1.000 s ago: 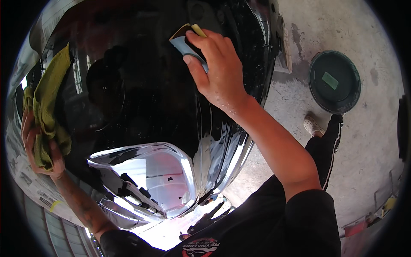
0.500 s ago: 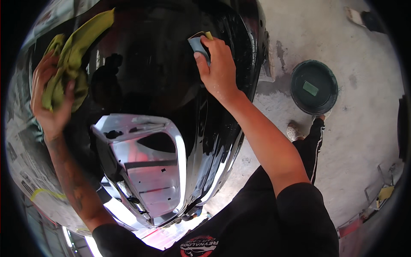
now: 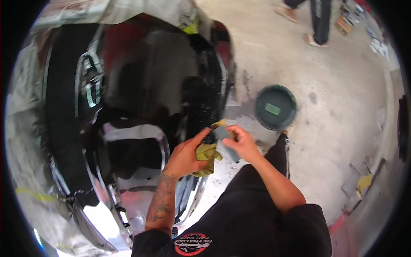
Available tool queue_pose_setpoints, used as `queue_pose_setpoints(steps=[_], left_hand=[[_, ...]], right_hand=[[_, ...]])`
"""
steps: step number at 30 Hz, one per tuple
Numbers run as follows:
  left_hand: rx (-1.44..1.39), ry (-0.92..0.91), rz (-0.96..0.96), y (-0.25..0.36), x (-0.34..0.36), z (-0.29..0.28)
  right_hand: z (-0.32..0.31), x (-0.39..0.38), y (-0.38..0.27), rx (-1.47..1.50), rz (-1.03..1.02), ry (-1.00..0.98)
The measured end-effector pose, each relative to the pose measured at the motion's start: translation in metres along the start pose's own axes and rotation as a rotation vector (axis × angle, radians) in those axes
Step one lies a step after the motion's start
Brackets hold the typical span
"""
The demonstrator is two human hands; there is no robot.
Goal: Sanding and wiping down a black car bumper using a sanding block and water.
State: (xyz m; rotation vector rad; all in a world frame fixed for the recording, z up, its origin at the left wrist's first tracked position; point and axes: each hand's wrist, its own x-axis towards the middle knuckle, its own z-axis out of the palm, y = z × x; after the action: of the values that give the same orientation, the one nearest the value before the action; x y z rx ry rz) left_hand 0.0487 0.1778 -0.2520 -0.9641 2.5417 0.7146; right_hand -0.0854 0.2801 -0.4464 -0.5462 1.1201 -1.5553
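The fingers of the left hand (image 3: 183,158) are partly spread, with a bunched olive-yellow cloth (image 3: 206,153) held against the thumb; just to their right, the fingers of the right hand (image 3: 243,144) pinch a grey sheet (image 3: 221,133). A glossy black car panel (image 3: 150,64) stretches beyond the left fingers, and a dark green basin (image 3: 276,96) stands beyond the right ones.
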Motion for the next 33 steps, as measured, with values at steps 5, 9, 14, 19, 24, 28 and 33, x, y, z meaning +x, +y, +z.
queue_pose_setpoints(steps=[5, 9, 14, 19, 24, 28, 33], left_hand=[[-1.126, 0.073, -0.379, -0.029, 0.001, 0.087], [-1.239, 0.177, -0.523, -0.035, -0.002, 0.150], [-0.871, 0.229, -0.755, -0.043, -0.007, 0.240], [-0.518, -0.069, -1.033, -0.038, -0.092, 0.340], [-0.653, -0.051, -1.154, 0.010, -0.201, 0.402], [-0.649, -0.173, -1.294, 0.042, -0.265, 0.405], [-0.437, -0.416, -1.275, 0.045, -0.205, 0.341]], right_hand=[[-0.011, -0.007, -0.019, -0.209, -0.131, -0.349], [-0.056, 0.011, 0.012, -0.186, -0.001, -0.618], [-0.220, 0.094, 0.194, -0.754, 0.338, 0.185], [-0.356, 0.166, 0.336, -1.307, 0.753, 0.136], [-0.381, 0.199, 0.399, -1.512, 0.630, 0.075], [-0.356, 0.198, 0.388, -1.205, 0.773, -0.072], [-0.388, 0.157, 0.296, -0.638, 0.636, 0.076]])
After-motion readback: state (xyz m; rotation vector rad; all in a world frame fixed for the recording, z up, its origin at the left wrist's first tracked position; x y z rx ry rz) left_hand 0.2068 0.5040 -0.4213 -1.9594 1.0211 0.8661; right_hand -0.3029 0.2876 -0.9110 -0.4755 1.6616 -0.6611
